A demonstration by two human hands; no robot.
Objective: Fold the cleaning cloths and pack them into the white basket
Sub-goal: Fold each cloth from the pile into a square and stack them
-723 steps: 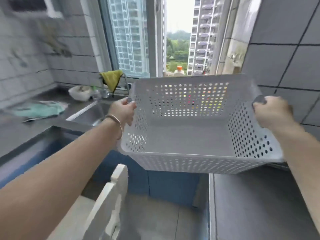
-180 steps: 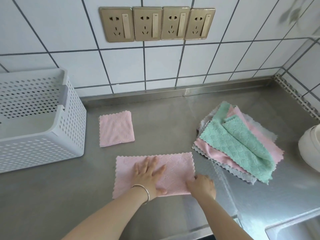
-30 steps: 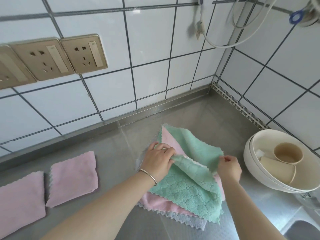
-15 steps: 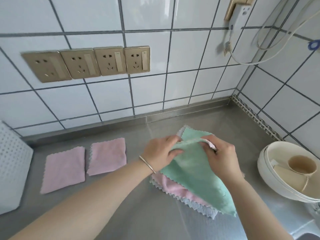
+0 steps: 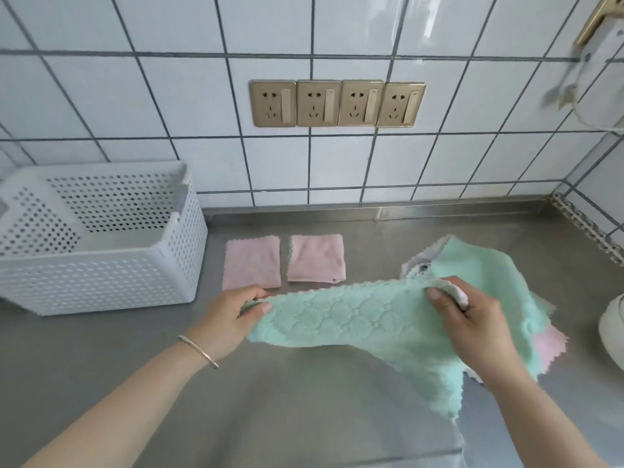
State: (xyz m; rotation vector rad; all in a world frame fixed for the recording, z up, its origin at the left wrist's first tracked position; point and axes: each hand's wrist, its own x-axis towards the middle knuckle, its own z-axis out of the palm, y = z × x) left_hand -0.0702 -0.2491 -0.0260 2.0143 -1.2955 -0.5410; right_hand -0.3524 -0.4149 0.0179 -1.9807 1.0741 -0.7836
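A green cleaning cloth hangs stretched between both hands above the steel counter. My left hand pinches its left corner and my right hand grips its right corner. Behind my right hand lies the pile of unfolded cloths, green on top with pink and grey edges showing. Two folded pink cloths lie side by side near the wall. The white perforated basket stands at the left; no cloths show in the part I can see.
The steel counter meets a tiled wall with a row of gold sockets. A white bowl sits at the right edge. A white cable and plug hang at the upper right.
My hands have lifted the green cloth off the pile and pulled it out wide toward the left. The view has swung left, bringing the basket into sight.
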